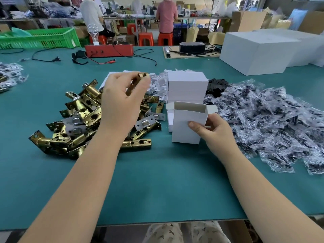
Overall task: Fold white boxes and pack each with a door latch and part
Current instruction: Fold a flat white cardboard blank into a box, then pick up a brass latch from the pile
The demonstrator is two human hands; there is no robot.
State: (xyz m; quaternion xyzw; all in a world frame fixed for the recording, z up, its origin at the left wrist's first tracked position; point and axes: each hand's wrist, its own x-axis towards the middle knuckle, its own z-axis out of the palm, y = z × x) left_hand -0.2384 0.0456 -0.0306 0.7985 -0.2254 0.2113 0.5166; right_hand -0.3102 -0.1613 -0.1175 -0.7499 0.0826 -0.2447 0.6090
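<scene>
My left hand [121, 100] is raised above a heap of brass door latches [82, 118] and pinches one brass latch [135, 83], which shows blurred between thumb and fingers. To the right, my right hand [213, 130] grips a small white box [187, 125] that stands upright on the green table with its top flaps open. A stack of folded white boxes [186, 86] sits just behind it. Beside my right hand spreads a large pile of clear bags with black parts [266, 120].
Small white folded pieces [157, 81] lie behind the latches. Big white cartons [259, 51] stand at the back right, a red device with cables [109, 50] at the back middle, a green crate [38, 38] at the back left. More bagged parts [9, 74] lie far left. People work beyond.
</scene>
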